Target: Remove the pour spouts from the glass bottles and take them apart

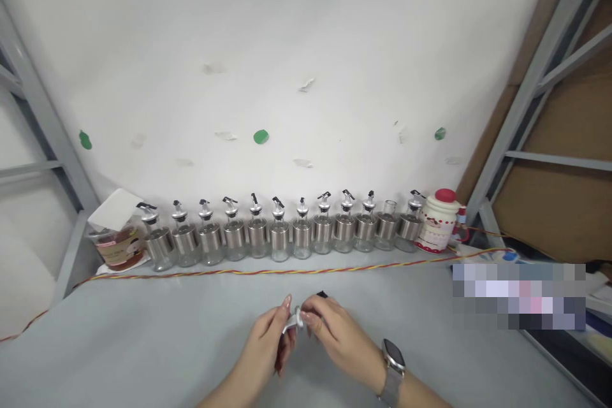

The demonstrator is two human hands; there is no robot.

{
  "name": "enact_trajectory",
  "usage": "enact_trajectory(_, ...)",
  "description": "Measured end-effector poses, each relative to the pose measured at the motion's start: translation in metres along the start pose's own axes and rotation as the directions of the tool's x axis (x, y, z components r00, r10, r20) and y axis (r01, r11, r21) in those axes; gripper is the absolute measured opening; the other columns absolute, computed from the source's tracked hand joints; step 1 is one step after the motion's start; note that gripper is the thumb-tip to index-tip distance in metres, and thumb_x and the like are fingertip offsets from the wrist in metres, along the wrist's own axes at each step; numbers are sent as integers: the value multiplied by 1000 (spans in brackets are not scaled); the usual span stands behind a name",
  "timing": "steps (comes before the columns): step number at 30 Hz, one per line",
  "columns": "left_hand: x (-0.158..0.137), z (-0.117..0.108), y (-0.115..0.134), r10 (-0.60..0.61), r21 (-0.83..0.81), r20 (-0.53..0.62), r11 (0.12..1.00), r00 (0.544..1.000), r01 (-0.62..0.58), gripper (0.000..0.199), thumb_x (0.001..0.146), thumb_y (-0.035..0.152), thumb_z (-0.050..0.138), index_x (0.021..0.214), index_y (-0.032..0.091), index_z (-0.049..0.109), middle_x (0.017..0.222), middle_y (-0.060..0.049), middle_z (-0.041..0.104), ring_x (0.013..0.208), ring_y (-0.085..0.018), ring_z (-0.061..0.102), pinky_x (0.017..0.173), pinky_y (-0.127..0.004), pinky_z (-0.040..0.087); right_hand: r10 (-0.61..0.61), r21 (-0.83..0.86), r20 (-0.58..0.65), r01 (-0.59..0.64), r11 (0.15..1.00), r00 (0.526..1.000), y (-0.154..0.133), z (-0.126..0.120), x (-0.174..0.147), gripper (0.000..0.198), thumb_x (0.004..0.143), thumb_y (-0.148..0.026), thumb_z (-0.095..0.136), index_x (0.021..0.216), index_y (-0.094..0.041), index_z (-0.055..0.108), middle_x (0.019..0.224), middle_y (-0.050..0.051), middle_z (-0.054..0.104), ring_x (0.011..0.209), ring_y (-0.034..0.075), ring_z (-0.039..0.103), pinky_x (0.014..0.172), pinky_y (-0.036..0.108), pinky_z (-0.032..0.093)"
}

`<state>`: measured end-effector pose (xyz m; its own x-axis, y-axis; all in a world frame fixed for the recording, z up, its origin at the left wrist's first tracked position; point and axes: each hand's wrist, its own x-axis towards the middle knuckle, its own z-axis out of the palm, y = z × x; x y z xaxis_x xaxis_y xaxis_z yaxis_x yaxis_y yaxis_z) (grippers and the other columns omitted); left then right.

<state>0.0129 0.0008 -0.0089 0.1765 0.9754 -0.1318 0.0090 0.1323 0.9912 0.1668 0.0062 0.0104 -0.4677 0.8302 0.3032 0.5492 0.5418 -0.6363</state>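
Observation:
Low over the front of the grey table, both hands meet on a silver pourer spout [293,320]. My left hand [268,339] pinches its slanted end between thumb and fingers. From the other side, the fingertips of my right hand [335,330] grip the round collar, and a black bit [322,294] shows beyond the fingers. Behind them stands a row of glass bottles with steel sleeves, among them a middle bottle [280,236] topped by the same kind of silver and black spout. Near the row's right end, one bottle [386,227] has a bare, open glass neck.
A red and yellow twisted cord [268,272] runs across the table in front of the bottles. A jar of amber contents [119,248] stands far left; a white canister with red lid [437,223] is at right. Papers and a blurred patch [521,296] lie at the right edge.

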Motion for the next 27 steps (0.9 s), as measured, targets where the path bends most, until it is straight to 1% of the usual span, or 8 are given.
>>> enact_trajectory(5, 1, 3, -4, -65, -35, 33, 997, 997, 66, 55, 72, 63, 36, 45, 17, 43, 26, 4, 38, 22, -8, 35, 27, -18, 23, 27, 51, 40, -29, 998, 999, -1, 9, -1, 29, 90, -39, 31, 73, -19, 44, 65, -2, 54, 63, 12, 49, 59, 22, 36)
enact_trajectory(9, 1, 2, 0, -109, -46, 91, 992, 990, 113, 55, 72, 64, 35, 46, 16, 45, 26, 4, 39, 21, -9, 37, 26, -19, 23, 22, 125, 63, -30, 992, 998, -3, 12, -3, 23, 86, -41, 38, 84, -19, 45, 69, -1, 56, 62, 12, 50, 57, 21, 36)
enact_trajectory(12, -1, 1, 5, -80, -31, 90, 996, 993, 83, 53, 72, 64, 34, 54, 16, 48, 27, 6, 39, 23, -9, 39, 27, -18, 24, 1, 115, 31, -4, 993, 1000, -5, 12, -5, 24, 80, -41, 51, 90, -19, 47, 77, 0, 57, 67, 14, 51, 61, 23, 38)
enact_trajectory(15, -3, 1, 6, -39, 13, 87, 999, 995, 38, 51, 72, 65, 34, 58, 17, 47, 28, 7, 37, 24, -9, 37, 29, -19, 26, -41, 109, -49, 46, 993, 998, -6, 11, -6, 22, 79, -33, 54, 95, -20, 47, 83, 1, 55, 73, 15, 50, 67, 24, 40)
enact_trajectory(17, -3, 0, 5, -8, 45, 70, 999, 998, 5, 49, 72, 64, 34, 63, 17, 47, 31, 9, 36, 25, -8, 35, 29, -19, 26, -76, 94, -62, 81, 992, 995, -5, 9, -5, 28, 77, -26, 55, 103, -22, 45, 88, 1, 54, 75, 15, 50, 70, 26, 41)
enact_trajectory(20, -2, -2, 1, 60, 130, 3, 990, 998, -59, 46, 76, 59, 33, 67, 17, 47, 37, 9, 35, 28, -7, 32, 31, -18, 25, -99, 32, -30, 100, 994, 995, -2, 8, -4, 38, 76, -20, 55, 112, -22, 41, 94, 3, 53, 77, 15, 51, 74, 29, 42)
enact_trajectory(22, -3, -3, -2, 118, 228, -28, 968, 993, -109, 45, 80, 55, 29, 65, 17, 47, 37, 8, 35, 32, -7, 33, 34, -18, 27, -92, -11, 8, 92, 996, 996, 2, 8, -3, 40, 77, -17, 53, 115, -22, 40, 97, 4, 53, 81, 17, 52, 76, 30, 42)
enact_trajectory(27, -6, -7, -2, 232, 495, 38, 841, 972, -220, 37, 85, 46, 27, 63, 20, 42, 41, 6, 40, 40, -9, 41, 46, -20, 33, -96, -17, 61, 97, 995, 994, 6, 8, -3, 45, 81, -14, 46, 123, -25, 35, 104, 4, 51, 91, 17, 52, 80, 28, 43)
